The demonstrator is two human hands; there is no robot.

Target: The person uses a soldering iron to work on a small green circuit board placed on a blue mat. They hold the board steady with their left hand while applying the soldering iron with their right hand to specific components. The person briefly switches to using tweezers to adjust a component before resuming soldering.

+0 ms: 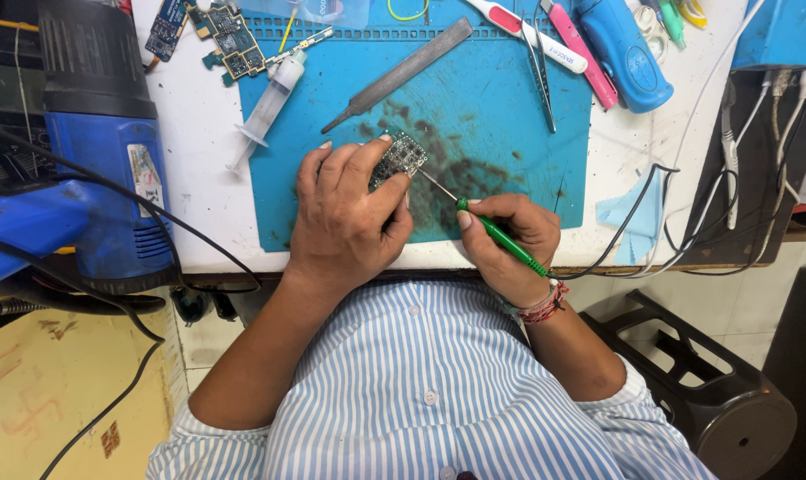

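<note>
Fingers of our left hand (345, 213) pinch a small circuit board (399, 157) on the blue mat (510, 133) (stained dark); our right hand (510, 242) grips a green-handled soldering iron (501, 237), tip touching the board.

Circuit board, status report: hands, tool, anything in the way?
Left hand pins circuit board on blue mat. Right hand grips green soldering iron, tip at board. Nothing blocking.

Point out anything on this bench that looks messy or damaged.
The blue work mat has dark smudged stains around the small circuit board under the left hand. Nothing else stands out.
</note>
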